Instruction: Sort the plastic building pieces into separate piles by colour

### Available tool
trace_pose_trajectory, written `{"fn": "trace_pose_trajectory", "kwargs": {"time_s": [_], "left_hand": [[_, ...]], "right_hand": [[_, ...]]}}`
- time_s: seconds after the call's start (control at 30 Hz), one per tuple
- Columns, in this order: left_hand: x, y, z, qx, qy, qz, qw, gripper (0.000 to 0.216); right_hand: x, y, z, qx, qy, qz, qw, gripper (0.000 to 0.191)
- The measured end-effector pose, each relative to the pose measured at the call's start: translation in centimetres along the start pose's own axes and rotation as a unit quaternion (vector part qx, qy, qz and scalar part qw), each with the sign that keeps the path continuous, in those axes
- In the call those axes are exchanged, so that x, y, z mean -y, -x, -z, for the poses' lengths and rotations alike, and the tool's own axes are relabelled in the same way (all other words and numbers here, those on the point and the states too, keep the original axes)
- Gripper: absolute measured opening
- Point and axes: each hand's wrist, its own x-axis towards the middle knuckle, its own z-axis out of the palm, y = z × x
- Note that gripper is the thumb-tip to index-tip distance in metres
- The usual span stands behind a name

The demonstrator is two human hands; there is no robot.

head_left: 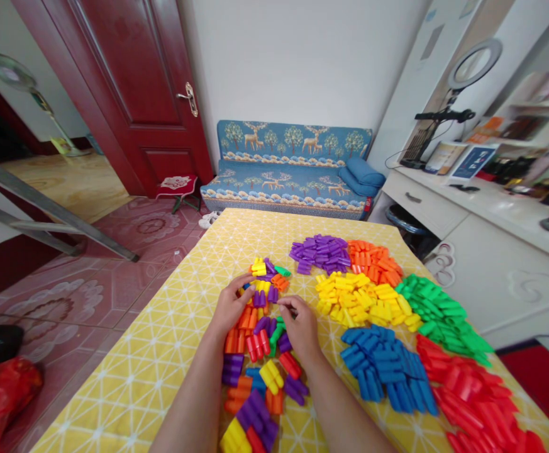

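Observation:
A mixed heap of plastic pen-cap-like pieces (pixel 256 345) in several colours runs along the table between my forearms, some lying side by side in small groups. At the heap's far left edge, my left hand (pixel 233 303) has its thumb and fingers apart, the fingertips against pieces beside a small patch of blue. My right hand (pixel 301 324) is on the heap's right side, its thumb and fingers curled together near some purple pieces (pixel 273 294). What those fingers hold, if anything, is hidden. Close to the right wrist lie red pieces (pixel 290 363).
Sorted piles stand on the right of the yellow tablecloth (pixel 180 314): purple (pixel 320 253), orange (pixel 375 261), yellow (pixel 363 299), green (pixel 444 318), blue (pixel 390 368) and red (pixel 479 396). A blue sofa (pixel 288 170) is beyond the table, a white cabinet (pixel 505 270) to the right.

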Motion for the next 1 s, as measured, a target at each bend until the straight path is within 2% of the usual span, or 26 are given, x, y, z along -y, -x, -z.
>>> {"fn": "trace_pose_trajectory", "kwargs": {"time_s": [0.23, 0.4, 0.47, 0.6, 0.77, 0.87, 0.93, 1.0], "left_hand": [[0.33, -0.04, 0.03, 0.004, -0.006, -0.004, 1.000, 0.032], [0.54, -0.07, -0.01, 0.004, -0.017, -0.006, 1.000, 0.033], [0.58, -0.08, -0.04, 0.005, -0.017, -0.005, 1.000, 0.033], [0.50, -0.07, -0.08, 0.005, -0.012, -0.004, 1.000, 0.033], [0.29, -0.03, -0.03, 0.005, -0.012, -0.005, 1.000, 0.031], [0.29, -0.03, 0.03, 0.002, -0.016, -0.009, 1.000, 0.030], [0.28, -0.02, 0.07, -0.005, -0.021, -0.014, 1.000, 0.029], [0.18, 0.01, 0.11, -0.014, -0.033, -0.022, 0.999, 0.029]], "right_hand": [[0.07, -0.07, -0.16, -0.006, 0.007, 0.009, 1.000, 0.020], [-0.27, -0.27, -0.33, 0.042, 0.029, 0.024, 0.998, 0.066], [-0.30, -0.35, -0.34, 0.071, 0.059, 0.040, 0.995, 0.072], [-0.21, -0.38, -0.34, 0.080, 0.083, 0.063, 0.991, 0.064], [-0.20, -0.43, -0.23, 0.026, 0.047, 0.068, 0.996, 0.040], [-0.37, -0.50, -0.19, 0.000, 0.088, 0.085, 0.992, 0.051], [-0.55, -0.51, -0.25, 0.013, 0.124, 0.082, 0.989, 0.062], [-0.67, -0.49, -0.31, 0.038, 0.150, 0.075, 0.985, 0.063]]}}
